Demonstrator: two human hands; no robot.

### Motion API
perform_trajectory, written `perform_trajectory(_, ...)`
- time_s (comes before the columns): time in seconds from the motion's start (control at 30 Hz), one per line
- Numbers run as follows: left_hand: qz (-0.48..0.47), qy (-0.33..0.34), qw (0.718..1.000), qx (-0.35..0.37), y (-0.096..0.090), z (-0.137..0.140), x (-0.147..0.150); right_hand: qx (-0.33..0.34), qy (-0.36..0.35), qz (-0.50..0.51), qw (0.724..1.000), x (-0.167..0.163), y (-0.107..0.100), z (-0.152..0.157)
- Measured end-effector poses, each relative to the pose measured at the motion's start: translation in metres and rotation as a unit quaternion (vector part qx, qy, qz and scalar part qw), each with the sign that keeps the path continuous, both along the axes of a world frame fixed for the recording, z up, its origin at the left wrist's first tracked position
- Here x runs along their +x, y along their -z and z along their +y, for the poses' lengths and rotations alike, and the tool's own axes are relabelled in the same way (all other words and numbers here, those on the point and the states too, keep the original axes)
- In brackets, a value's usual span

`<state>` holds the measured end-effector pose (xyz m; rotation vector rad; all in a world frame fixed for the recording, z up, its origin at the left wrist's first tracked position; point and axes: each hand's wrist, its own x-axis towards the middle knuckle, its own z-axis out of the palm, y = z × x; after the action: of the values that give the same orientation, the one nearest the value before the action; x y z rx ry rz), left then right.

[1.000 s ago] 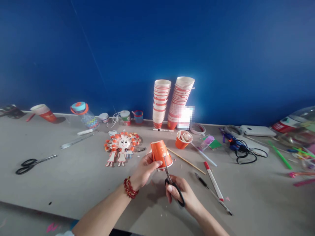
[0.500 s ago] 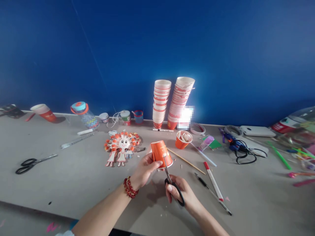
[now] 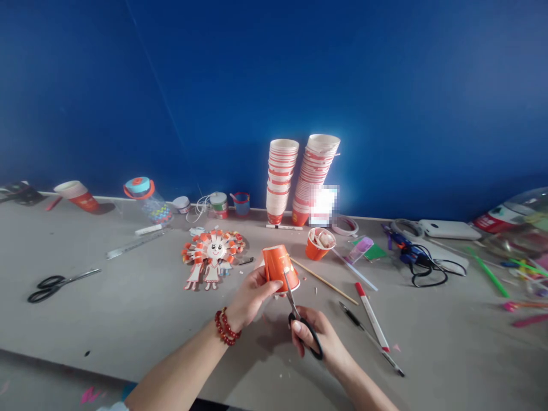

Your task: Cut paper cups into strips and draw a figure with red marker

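An orange paper cup (image 3: 276, 262) is gripped in my left hand (image 3: 252, 297), its rim facing down and tilted, thumb across its side. My right hand (image 3: 314, 334) is closed around the black handles of a pair of scissors (image 3: 314, 342). The blades point up and overlap the cup's side near the rim; one blade lies in front of the orange wall. To the left of the cup lie cut-paper figures (image 3: 214, 251) with a smiling face and a fringe of orange and white strips. Behind the cup stands another orange cup (image 3: 317, 251) holding paper scraps.
Two tall stacks of paper cups (image 3: 280, 182) stand against the blue wall. A second pair of scissors (image 3: 55, 285) lies at the left. Right of my hands are a wooden stick (image 3: 325, 281), a red-capped marker (image 3: 372, 317) and a pen (image 3: 368, 334). A glue gun (image 3: 411, 251) lies farther right.
My right hand and the scissors have shifted very slightly to the right and down. The left hand and the cup hold nearly the same place.
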<state>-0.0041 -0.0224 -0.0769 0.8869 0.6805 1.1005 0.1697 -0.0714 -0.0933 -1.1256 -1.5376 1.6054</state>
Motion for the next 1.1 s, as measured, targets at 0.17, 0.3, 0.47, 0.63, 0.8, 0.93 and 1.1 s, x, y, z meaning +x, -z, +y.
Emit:
perform_trajectory(0.17, 0.002, 0.005, 1.000, 0.010, -0.0005, 0.0001, -0.0002, 0.005, 0.027, -0.012, 1.000, -0.0020, -0.0019, -0.0031)
perform_trajectory(0.3, 0.003, -0.002, 1.000, 0.014, 0.0008, 0.0001, -0.0001, -0.012, 0.045, -0.017, 0.999, -0.0032, -0.0015, -0.0047)
perform_trajectory(0.47, -0.004, 0.002, 1.000, 0.014, 0.0020, 0.0008, 0.0001, -0.026, 0.060, -0.013, 0.998, -0.0046, 0.0001, -0.0052)
perform_trajectory(0.63, -0.013, 0.002, 1.000, 0.013, 0.0007, 0.0013, -0.0003, -0.024, 0.062, -0.016, 0.998, -0.0058, 0.0011, -0.0056)
perform_trajectory(0.8, -0.001, 0.018, 1.000, 0.021, -0.0021, -0.0005, 0.0002, 0.000, 0.026, -0.006, 1.000, -0.0056, -0.0036, -0.0024)
perform_trajectory(0.93, 0.010, 0.030, 0.999, 0.025, -0.0028, -0.0018, 0.0013, 0.009, 0.027, -0.014, 0.999, -0.0041, -0.0036, -0.0014)
perform_trajectory(1.1, -0.004, 0.018, 1.000, 0.012, -0.0038, -0.0009, 0.0009, -0.006, 0.053, -0.016, 0.998, -0.0039, 0.0039, -0.0040)
